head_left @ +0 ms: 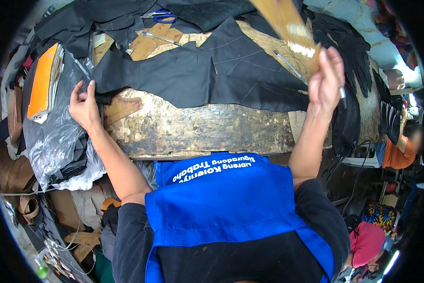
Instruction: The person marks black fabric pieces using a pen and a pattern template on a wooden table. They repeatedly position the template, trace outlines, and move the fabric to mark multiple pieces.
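A large black leather-like piece (174, 78) with thin pale lines drawn on it lies across the worn wooden table. At its left end is my left hand (84, 104), fingers apart, the thumb close against the piece's edge; whether it touches is hard to tell. My right hand (326, 80) is raised over the right end and grips a long tan template (287, 28), smeared by motion at its lower part. A slim pale tip (343, 92) shows beside that hand's wrist side. Just left of the right hand, a silver pen (290, 66) lies on the piece's edge.
Blue-handled scissors (165, 17), another pen (162, 38) and tan templates (146, 45) lie at the back. An orange-covered book (44, 82) rests on clear plastic (63, 137) at left. More black material (346, 56) drapes at right; other people (396, 153) are beyond.
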Action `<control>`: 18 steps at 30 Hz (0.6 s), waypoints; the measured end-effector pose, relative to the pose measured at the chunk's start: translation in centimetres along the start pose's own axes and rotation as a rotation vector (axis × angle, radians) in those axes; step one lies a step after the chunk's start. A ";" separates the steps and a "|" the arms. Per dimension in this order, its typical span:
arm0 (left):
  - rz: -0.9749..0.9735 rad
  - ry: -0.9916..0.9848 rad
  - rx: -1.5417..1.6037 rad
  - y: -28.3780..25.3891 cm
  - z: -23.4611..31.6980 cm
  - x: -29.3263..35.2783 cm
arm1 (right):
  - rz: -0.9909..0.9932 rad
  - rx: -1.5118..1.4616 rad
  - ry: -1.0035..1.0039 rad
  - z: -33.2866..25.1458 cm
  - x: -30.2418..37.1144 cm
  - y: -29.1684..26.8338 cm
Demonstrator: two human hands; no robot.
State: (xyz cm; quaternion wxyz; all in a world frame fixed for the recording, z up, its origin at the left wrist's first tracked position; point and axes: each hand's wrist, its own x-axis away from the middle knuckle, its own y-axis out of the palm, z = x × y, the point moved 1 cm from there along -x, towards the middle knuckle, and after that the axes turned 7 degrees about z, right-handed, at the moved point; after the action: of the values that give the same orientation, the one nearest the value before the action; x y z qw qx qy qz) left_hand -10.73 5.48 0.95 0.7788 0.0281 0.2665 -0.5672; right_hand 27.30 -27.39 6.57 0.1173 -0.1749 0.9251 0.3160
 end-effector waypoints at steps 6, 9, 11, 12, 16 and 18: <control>0.037 -0.032 0.080 -1.5 3.3 2.9 | 0.258 0.142 0.288 -1.7 2.5 -10.7; -0.220 0.000 0.325 0.3 6.0 7.8 | 0.093 0.022 0.285 -3.8 1.6 -13.3; -0.469 0.287 0.171 1.1 8.0 12.6 | 0.089 0.035 0.300 -2.7 1.2 -14.1; -0.650 0.360 0.209 1.8 8.7 14.7 | 0.067 0.167 0.302 -1.3 1.4 -14.1; -1.311 0.680 -0.237 4.5 9.0 20.1 | -0.023 0.898 -0.040 1.1 2.5 -12.3; -1.280 0.810 -0.338 4.4 8.3 20.7 | 0.158 0.800 -0.213 -0.5 2.8 -10.0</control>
State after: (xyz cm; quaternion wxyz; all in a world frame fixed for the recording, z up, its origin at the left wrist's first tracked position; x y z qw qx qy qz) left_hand 0.84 -13.75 -2.34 0.1350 -0.0452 0.5776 -0.8038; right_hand 28.64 -35.75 0.60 0.2464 -0.0103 0.9681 -0.0437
